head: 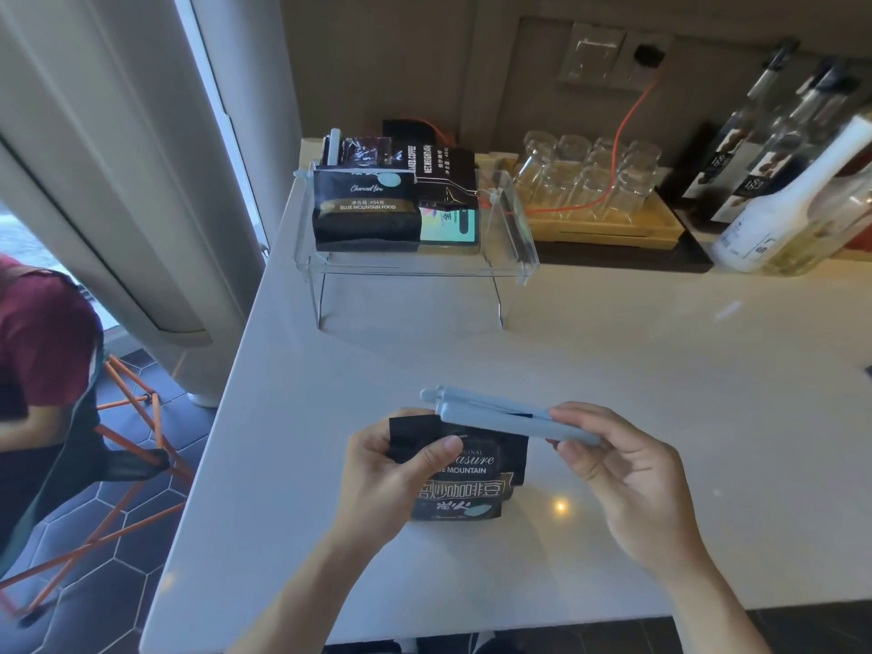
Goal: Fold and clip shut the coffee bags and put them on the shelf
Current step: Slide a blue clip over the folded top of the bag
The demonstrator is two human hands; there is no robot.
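A black coffee bag [465, 488] stands on the white counter [613, 370] in front of me. My left hand [391, 479] grips its folded top at the left side. My right hand [627, 469] holds the right end of a long pale blue clip [500, 417], which lies across the bag's folded top. The clip's jaws look slightly apart at its left end. Farther back, a clear acrylic shelf [415, 266] carries several black coffee bags [365, 214], the front one closed with a pale blue clip [349, 174].
A wooden tray of upturned glasses [590, 181] sits behind the shelf at right, crossed by an orange cable. Bottles [774, 214] stand at far right. A person in a red shirt [42, 351] and an orange stool [122, 455] are left of the counter edge.
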